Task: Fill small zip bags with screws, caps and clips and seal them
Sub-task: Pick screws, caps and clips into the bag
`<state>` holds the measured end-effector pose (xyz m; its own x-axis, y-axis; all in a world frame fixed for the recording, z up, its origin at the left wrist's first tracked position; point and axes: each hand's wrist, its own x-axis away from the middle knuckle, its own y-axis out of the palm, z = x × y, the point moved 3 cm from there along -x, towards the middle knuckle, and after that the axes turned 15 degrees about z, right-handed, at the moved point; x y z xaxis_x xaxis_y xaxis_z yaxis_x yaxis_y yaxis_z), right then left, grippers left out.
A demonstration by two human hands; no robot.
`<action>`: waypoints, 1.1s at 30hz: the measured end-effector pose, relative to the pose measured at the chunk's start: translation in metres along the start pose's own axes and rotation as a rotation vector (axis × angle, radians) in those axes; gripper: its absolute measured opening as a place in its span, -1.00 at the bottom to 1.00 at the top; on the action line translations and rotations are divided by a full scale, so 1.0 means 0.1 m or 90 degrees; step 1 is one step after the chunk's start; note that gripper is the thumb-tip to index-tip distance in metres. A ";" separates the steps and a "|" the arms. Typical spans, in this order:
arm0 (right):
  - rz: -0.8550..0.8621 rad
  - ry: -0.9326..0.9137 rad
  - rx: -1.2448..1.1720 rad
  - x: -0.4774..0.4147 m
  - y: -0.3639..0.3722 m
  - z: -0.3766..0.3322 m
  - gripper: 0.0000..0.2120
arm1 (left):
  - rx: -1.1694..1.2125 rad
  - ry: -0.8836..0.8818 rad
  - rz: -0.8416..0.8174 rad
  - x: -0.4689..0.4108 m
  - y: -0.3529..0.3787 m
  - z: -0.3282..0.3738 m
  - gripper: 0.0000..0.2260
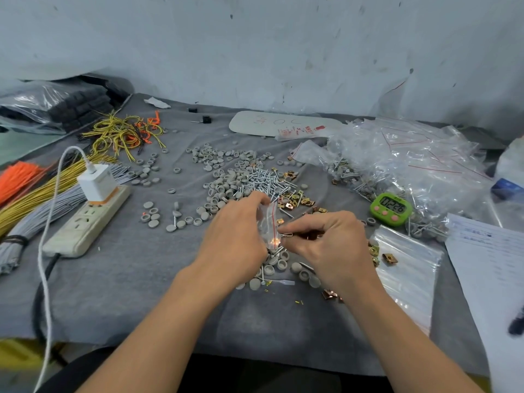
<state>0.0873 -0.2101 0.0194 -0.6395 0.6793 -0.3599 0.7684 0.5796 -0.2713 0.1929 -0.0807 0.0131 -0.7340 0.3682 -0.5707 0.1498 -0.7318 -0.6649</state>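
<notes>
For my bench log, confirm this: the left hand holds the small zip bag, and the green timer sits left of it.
The left hand does hold the small zip bag, but in the head view the green timer sits right of it, not left.

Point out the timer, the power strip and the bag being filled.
timer (392,205), head view, its display.
power strip (88,222), head view, its top face.
small zip bag (268,222), head view, its clear side.
</notes>
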 end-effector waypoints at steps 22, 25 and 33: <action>-0.031 -0.229 0.173 -0.02 0.18 -0.11 -0.86 | 0.147 0.028 -0.126 0.03 -0.05 0.20 -0.59; 0.020 -0.186 0.097 -0.04 0.06 -0.14 -0.86 | 0.131 0.000 -0.088 -0.01 -0.07 0.12 -0.60; -0.065 -0.066 0.416 -0.28 -0.49 0.18 -0.75 | 0.098 -0.111 0.091 -0.13 -0.25 -0.13 -0.50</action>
<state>0.0675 -0.2657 0.0262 -0.7291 0.5700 -0.3788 0.5819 0.2249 -0.7815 0.2070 -0.0597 0.0305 -0.8174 0.1612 -0.5530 0.1667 -0.8528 -0.4949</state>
